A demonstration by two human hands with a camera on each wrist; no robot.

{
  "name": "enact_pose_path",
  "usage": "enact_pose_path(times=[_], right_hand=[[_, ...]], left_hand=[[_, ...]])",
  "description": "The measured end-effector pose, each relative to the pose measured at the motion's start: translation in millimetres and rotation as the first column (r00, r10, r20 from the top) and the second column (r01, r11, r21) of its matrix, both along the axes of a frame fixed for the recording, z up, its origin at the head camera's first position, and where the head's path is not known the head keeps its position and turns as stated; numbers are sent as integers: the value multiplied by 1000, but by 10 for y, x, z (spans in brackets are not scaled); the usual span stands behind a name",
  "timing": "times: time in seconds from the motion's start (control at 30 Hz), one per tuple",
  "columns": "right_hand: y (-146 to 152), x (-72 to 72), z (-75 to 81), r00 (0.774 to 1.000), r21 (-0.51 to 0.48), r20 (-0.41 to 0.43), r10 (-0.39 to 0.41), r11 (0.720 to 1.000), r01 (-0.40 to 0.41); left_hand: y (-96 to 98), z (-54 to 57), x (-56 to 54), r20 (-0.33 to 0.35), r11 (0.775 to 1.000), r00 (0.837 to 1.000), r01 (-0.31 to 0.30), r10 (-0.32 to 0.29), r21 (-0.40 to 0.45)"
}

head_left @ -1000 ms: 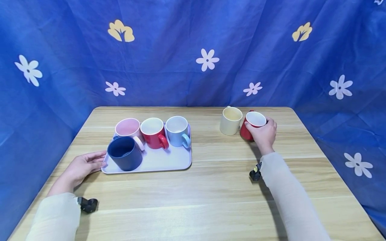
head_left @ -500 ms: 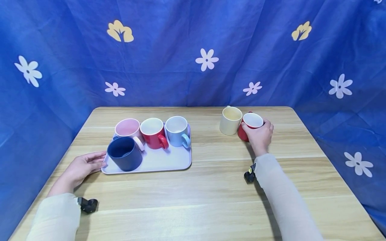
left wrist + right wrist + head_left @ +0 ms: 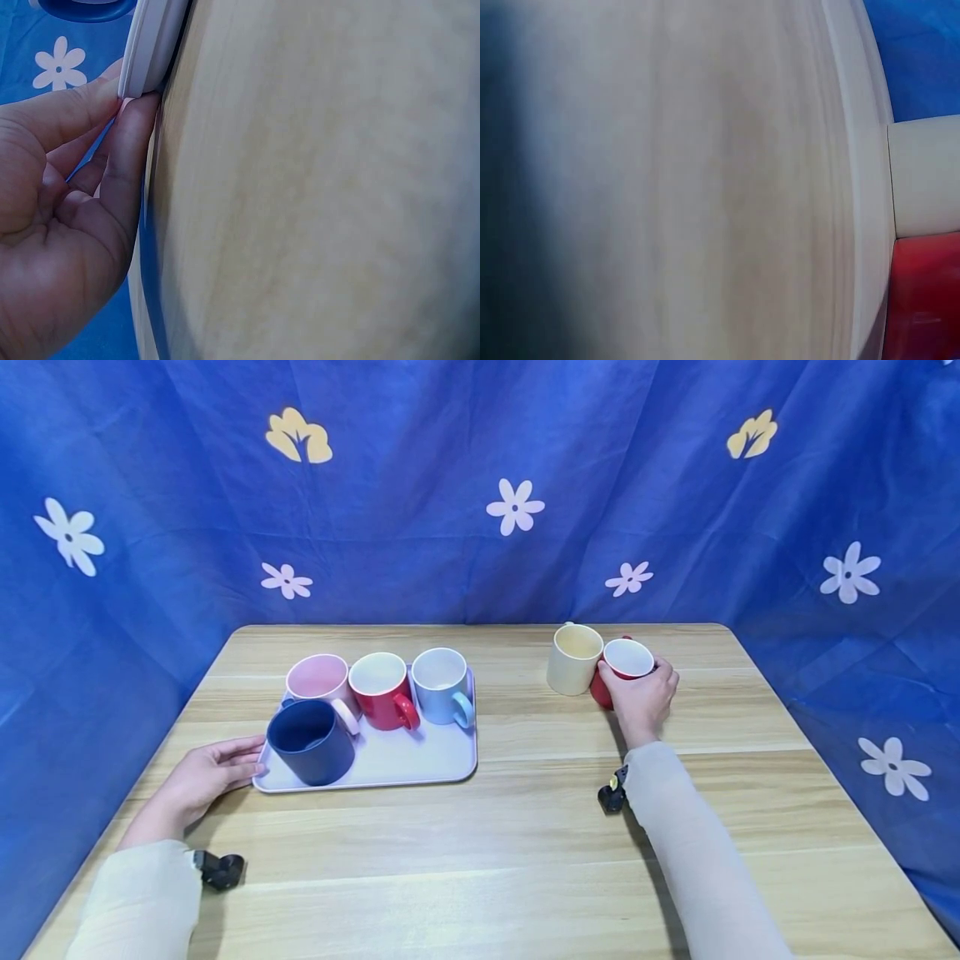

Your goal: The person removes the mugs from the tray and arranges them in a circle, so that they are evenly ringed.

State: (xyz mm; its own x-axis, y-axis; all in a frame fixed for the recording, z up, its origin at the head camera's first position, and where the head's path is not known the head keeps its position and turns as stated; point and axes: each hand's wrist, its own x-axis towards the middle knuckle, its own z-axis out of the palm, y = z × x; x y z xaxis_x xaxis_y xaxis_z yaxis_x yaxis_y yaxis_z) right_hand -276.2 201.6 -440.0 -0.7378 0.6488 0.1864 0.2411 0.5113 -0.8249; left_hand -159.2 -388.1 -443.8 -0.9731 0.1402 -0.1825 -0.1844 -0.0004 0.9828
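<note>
At the right of the head view my right hand [image 3: 643, 700] grips a red mug [image 3: 602, 692] with a white inside, its thumb at the near side. The mug stands upright on the table right beside a cream mug [image 3: 572, 670]; in the right wrist view the red mug [image 3: 926, 300] and the cream mug [image 3: 930, 180] appear to touch. My left hand [image 3: 201, 781] pinches the left edge of a pale lilac tray [image 3: 416, 764]. The left wrist view shows its thumb and fingers on the tray's rim [image 3: 150, 52].
On the tray stand a pink mug [image 3: 322, 681], a dark blue mug [image 3: 311, 747], another red mug [image 3: 378, 697] and a light blue mug [image 3: 438, 689]. Wooden table [image 3: 480, 860] lies between the tray and the right-hand mugs. A blue flowered curtain [image 3: 420, 527] hangs behind.
My right hand has shifted slightly left with the red mug, which has come from a tilt to standing close against the cream mug. The left hand and tray have not moved.
</note>
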Motion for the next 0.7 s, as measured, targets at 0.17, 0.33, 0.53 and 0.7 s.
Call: enact_pose_path(times=[0.17, 0.33, 0.53, 0.7], right_hand=[[-8, -6, 4, 1000, -7, 13, -9, 1000, 9], [-30, 2, -10, 1000, -2, -11, -18, 1000, 18], [-83, 43, -6, 998, -36, -67, -14, 999, 11], [-152, 92, 22, 995, -146, -96, -37, 989, 23]], left_hand=[[-4, -1, -1, 0, 1000, 1000, 0, 0, 7], [2, 4, 4, 0, 1000, 1000, -2, 2, -1], [9, 15, 11, -6, 1000, 1000, -2, 2, -3], [8, 15, 9, -10, 1000, 1000, 4, -4, -7]])
